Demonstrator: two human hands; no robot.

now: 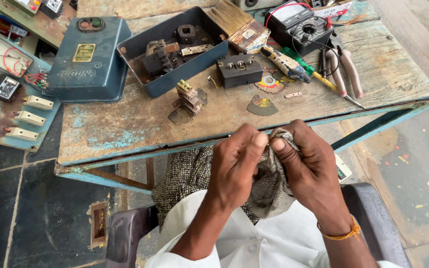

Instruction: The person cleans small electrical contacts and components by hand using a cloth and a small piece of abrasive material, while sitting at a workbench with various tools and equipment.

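I am watching both hands working at a grey cloth (270,186) just in front of the table edge (125,156). The left hand (237,166) is pinching the cloth's upper fold, thumb and forefinger pressed together on it, and the right hand (306,166) is gripping the same fold from the other side, its fingertips (278,145) touching the left thumb. The cloth is looking worn, speckled and crumpled, hanging down between the palms; something small may be wrapped inside the pinch, though I cannot tell from here. Beyond the fingertips a fan-shaped dark label scrap (261,105) is lying on the wood, with a round red and yellow sticker (269,83) just past it. Far to the left of the fingers, a blue metal cover (89,59) is carrying a small rectangular brass plate (84,52).
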